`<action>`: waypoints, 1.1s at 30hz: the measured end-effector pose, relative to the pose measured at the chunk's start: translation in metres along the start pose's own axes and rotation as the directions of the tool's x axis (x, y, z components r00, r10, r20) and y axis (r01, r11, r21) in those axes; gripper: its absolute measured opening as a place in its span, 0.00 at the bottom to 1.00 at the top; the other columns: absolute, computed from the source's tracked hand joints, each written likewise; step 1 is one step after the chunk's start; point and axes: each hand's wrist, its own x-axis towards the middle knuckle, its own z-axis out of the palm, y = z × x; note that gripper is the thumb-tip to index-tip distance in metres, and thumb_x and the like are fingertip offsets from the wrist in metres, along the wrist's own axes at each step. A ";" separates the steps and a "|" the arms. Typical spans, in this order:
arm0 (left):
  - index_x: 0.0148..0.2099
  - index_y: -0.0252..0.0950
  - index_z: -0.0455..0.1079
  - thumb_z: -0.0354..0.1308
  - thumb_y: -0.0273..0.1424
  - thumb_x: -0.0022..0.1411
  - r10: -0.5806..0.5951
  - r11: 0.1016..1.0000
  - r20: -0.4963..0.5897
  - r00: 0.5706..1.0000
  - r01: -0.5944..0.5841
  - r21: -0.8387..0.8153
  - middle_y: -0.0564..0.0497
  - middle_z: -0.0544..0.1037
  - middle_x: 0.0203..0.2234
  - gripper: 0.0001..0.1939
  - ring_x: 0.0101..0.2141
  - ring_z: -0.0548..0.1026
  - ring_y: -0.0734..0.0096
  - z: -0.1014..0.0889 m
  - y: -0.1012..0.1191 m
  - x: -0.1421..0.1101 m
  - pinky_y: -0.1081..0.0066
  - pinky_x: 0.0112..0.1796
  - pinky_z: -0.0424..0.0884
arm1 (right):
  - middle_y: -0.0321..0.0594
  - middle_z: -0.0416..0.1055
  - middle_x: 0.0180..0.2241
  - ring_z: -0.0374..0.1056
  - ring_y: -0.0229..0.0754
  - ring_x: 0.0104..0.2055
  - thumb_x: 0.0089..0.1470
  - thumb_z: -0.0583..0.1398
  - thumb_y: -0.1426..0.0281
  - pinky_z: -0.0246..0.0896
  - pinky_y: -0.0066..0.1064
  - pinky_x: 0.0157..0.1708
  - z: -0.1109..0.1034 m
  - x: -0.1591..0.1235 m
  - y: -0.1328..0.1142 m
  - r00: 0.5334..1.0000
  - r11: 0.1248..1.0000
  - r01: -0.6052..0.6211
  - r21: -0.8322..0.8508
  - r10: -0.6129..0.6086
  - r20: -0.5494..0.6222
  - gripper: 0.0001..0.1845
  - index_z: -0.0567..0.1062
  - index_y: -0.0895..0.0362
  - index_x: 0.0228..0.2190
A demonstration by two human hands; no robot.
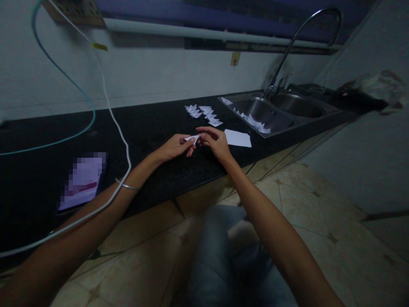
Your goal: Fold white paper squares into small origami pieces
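A small folded piece of white paper is pinched between the thumb and fingers of my left hand, just above the black counter. My right hand meets it from the right, with its curled fingertips at the paper's right end. A stack of white paper slips lies right beside my right hand. Beyond my hands, several folded paper pieces with pointed ends sit in rows on the counter.
More folded pieces line the near rim of the steel sink, below a curved faucet. A phone lies at left on the black counter. A white cable hangs across my left forearm.
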 end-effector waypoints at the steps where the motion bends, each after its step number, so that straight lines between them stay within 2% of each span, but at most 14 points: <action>1: 0.30 0.34 0.69 0.53 0.58 0.63 0.006 1.000 0.004 1.000 -0.006 0.007 0.52 0.72 0.18 0.30 0.21 0.70 0.75 0.000 0.000 0.000 0.74 0.26 0.68 | 0.39 0.79 0.34 0.73 0.40 0.34 0.52 0.65 0.55 0.71 0.33 0.35 0.000 0.000 0.001 1.000 1.000 -0.025 0.010 0.025 0.009 0.18 0.82 0.54 0.39; 5: 0.30 0.34 0.70 0.53 0.57 0.64 0.008 1.000 0.024 1.000 -0.008 -0.005 0.52 0.73 0.18 0.30 0.20 0.70 0.75 0.000 -0.004 0.000 0.74 0.26 0.68 | 0.37 0.77 0.30 0.71 0.38 0.32 0.51 0.66 0.51 0.67 0.29 0.32 -0.001 0.002 0.006 0.996 0.998 -0.060 -0.030 0.062 0.068 0.20 0.80 0.55 0.32; 8: 0.31 0.33 0.70 0.53 0.57 0.65 -0.018 0.997 0.020 1.000 0.019 -0.068 0.51 0.74 0.18 0.30 0.19 0.71 0.75 -0.001 -0.006 -0.001 0.75 0.24 0.67 | 0.36 0.75 0.27 0.69 0.36 0.29 0.52 0.66 0.50 0.65 0.29 0.32 -0.001 0.004 0.010 0.996 0.999 -0.026 -0.028 0.029 0.086 0.20 0.80 0.56 0.29; 11: 0.33 0.32 0.71 0.48 0.58 0.67 -0.034 0.993 0.015 0.999 0.035 -0.108 0.51 0.74 0.17 0.33 0.18 0.71 0.75 -0.002 -0.008 0.000 0.76 0.21 0.62 | 0.35 0.73 0.24 0.67 0.35 0.26 0.52 0.66 0.50 0.63 0.29 0.31 -0.001 0.005 0.012 0.995 1.000 0.014 -0.020 -0.012 0.097 0.22 0.79 0.57 0.28; 15: 0.33 0.31 0.72 0.45 0.59 0.67 0.000 0.997 0.029 1.000 0.002 -0.075 0.51 0.73 0.15 0.34 0.16 0.68 0.77 -0.003 -0.012 0.001 0.77 0.19 0.59 | 0.35 0.73 0.25 0.65 0.34 0.25 0.52 0.65 0.48 0.62 0.29 0.30 -0.001 0.005 0.013 0.993 0.999 0.030 -0.033 -0.026 0.112 0.24 0.77 0.57 0.28; 20: 0.28 0.32 0.71 0.44 0.58 0.68 0.035 0.999 -0.011 0.999 -0.035 0.008 0.52 0.71 0.13 0.36 0.16 0.68 0.78 -0.002 -0.014 0.000 0.77 0.22 0.61 | 0.34 0.71 0.24 0.65 0.34 0.25 0.53 0.64 0.47 0.60 0.28 0.28 -0.001 0.005 0.012 0.993 0.996 0.050 -0.069 -0.042 0.110 0.25 0.75 0.57 0.28; 22: 0.28 0.32 0.70 0.46 0.57 0.68 0.027 0.999 -0.025 0.999 -0.026 0.029 0.53 0.71 0.13 0.34 0.17 0.68 0.78 -0.001 -0.011 0.000 0.77 0.23 0.62 | 0.34 0.71 0.23 0.64 0.34 0.25 0.53 0.64 0.47 0.59 0.28 0.27 0.000 0.005 0.012 0.992 0.995 0.057 -0.076 -0.048 0.113 0.25 0.75 0.57 0.27; 27: 0.30 0.32 0.70 0.58 0.49 0.65 0.003 1.000 -0.008 1.000 -0.003 0.031 0.54 0.71 0.17 0.24 0.18 0.66 0.79 0.001 0.002 -0.003 0.78 0.23 0.61 | 0.33 0.69 0.22 0.62 0.33 0.24 0.53 0.63 0.45 0.57 0.27 0.26 0.000 0.005 0.012 0.992 0.998 0.030 -0.054 -0.023 0.122 0.26 0.73 0.57 0.27; 33: 0.30 0.32 0.72 0.60 0.47 0.63 0.029 0.999 0.025 0.999 -0.030 0.015 0.56 0.68 0.16 0.22 0.18 0.64 0.79 -0.002 0.003 -0.007 0.78 0.23 0.59 | 0.33 0.68 0.21 0.61 0.32 0.24 0.59 0.59 0.47 0.55 0.26 0.27 0.000 0.003 0.009 0.967 0.994 0.055 -0.094 -0.030 0.252 0.27 0.73 0.58 0.24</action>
